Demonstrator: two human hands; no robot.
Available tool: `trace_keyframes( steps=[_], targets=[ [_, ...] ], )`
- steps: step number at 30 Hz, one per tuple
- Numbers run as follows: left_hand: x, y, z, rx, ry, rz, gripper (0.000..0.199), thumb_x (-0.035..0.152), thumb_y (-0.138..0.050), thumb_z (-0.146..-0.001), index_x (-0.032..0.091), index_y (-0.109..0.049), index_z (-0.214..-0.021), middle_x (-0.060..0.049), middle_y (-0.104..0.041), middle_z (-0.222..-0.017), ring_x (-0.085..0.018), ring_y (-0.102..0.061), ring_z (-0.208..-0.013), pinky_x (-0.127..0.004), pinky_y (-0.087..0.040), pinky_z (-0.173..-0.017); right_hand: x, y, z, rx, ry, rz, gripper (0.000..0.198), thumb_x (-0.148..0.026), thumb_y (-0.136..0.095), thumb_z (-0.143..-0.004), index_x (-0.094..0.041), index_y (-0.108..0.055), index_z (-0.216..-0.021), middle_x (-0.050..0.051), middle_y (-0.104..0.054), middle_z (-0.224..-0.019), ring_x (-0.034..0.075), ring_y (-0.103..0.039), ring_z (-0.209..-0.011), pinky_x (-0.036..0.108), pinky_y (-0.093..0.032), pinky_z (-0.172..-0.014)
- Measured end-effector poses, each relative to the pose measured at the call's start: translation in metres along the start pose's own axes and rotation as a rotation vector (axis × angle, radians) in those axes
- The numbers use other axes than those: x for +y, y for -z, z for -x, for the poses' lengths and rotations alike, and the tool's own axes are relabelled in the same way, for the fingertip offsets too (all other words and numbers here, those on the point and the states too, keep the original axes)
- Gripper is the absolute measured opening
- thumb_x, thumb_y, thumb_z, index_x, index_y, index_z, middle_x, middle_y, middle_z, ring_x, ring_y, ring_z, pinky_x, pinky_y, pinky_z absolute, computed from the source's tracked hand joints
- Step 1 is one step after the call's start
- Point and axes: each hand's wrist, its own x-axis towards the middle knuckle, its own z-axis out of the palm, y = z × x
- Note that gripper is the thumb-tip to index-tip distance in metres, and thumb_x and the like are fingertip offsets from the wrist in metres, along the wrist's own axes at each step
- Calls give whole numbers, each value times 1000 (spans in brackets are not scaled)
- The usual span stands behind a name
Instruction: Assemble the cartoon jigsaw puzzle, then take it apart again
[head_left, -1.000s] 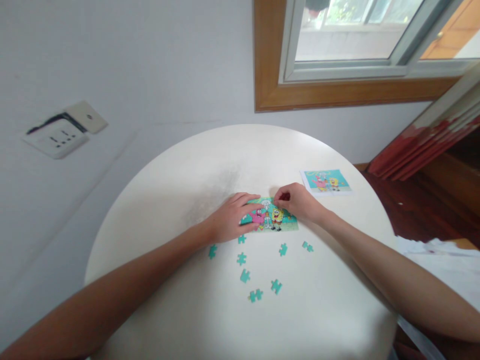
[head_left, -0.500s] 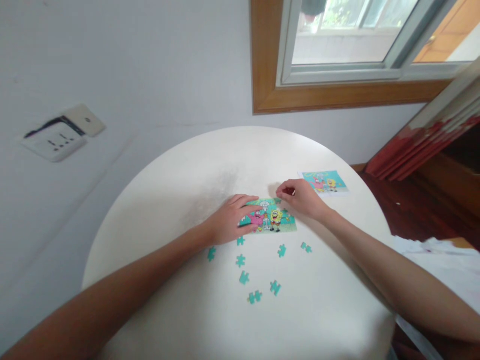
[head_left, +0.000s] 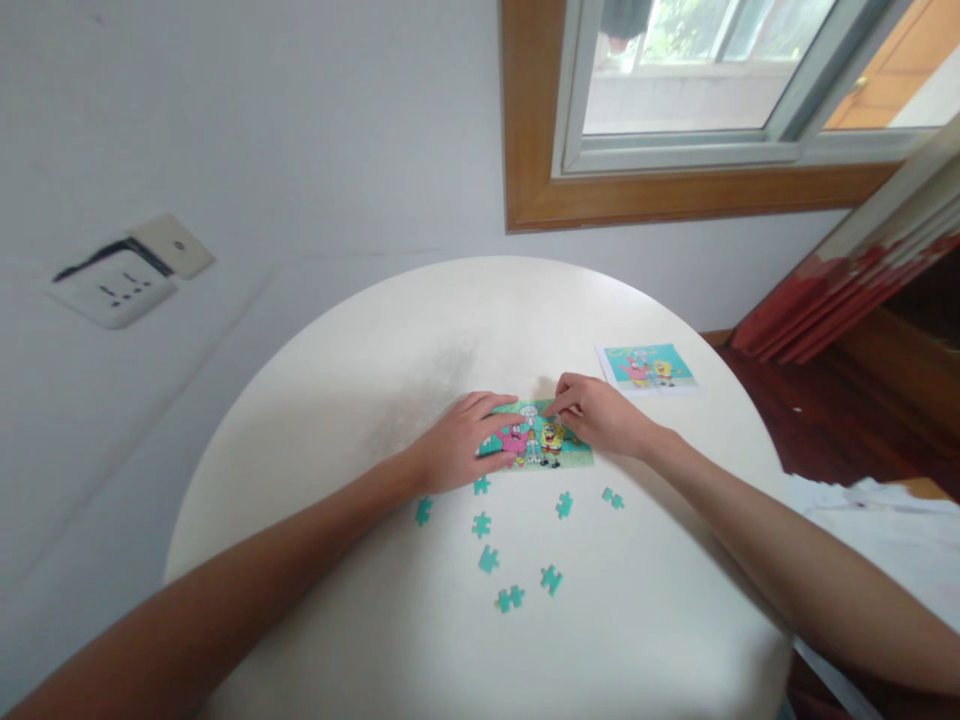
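A jigsaw puzzle (head_left: pixel 533 450) with cartoon characters on a teal ground lies partly assembled on the white table. My left hand (head_left: pixel 466 440) rests flat over its left side, fingers spread, hiding that part. At the puzzle's upper right, my right hand (head_left: pixel 596 412) has thumb and fingers pinched together, with the fingertips down at the surface. Whatever is between them is hidden. Nearer me lie loose teal pieces: one piece (head_left: pixel 481 524) below my left hand, another piece (head_left: pixel 564 505) below the puzzle, a joined-looking pair (head_left: pixel 510 599) lower down, and several more.
A printed reference picture (head_left: pixel 649 367) of the same characters lies behind my right hand. The round white table (head_left: pixel 375 640) has a grey smudge left of the puzzle. Beyond it are a wall with a socket (head_left: pixel 116 288), a window, and papers (head_left: pixel 877 540) at the right.
My right hand has moved slightly left and toward me, from the puzzle's top edge onto its upper right part. My left hand and the loose pieces stay put.
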Motion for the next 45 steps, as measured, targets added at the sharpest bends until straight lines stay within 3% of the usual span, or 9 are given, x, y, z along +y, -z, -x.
trace_keyframes(
  steps=[17,24,33,39,45],
  targets=[
    [0,0,0,4,-2,3,46,40,-62,-88,24,-56,-131,-11,-49,-140,-27,-44,-128,-46,-34,-109,3,-2,-1,-44,-28,25,39,-6,-49,-76,-23,-79,-94,6,-64,-89,15,-57,-73,27,-41,-67],
    [1,2,0,-4,3,0,47,40,-61,-89,24,-55,-132,-11,-49,-140,-27,-43,-128,-46,-34,-110,5,-1,-1,9,-48,24,39,-5,-47,-74,-22,-79,-90,5,-66,-89,15,-57,-72,26,-39,-65],
    [0,0,-1,14,-5,1,46,40,-60,-89,25,-56,-132,-11,-50,-139,-28,-45,-126,-47,-34,-109,-1,6,2,-72,-5,102,41,-3,-48,-73,-24,-78,-89,5,-66,-90,15,-58,-76,27,-38,-65],
    [2,1,-1,20,-1,-13,43,40,-56,-92,24,-56,-131,-11,-51,-138,-27,-45,-126,-46,-35,-109,5,7,2,24,-32,78,43,-4,-46,-74,-23,-78,-96,6,-66,-94,16,-60,-81,27,-40,-69],
    [4,2,0,7,-5,-17,50,44,-61,-87,25,-55,-133,-11,-48,-141,-29,-43,-128,-48,-34,-109,-2,6,3,-72,-28,56,42,-3,-47,-75,-23,-78,-95,7,-65,-91,16,-59,-77,28,-39,-69]
  ],
)
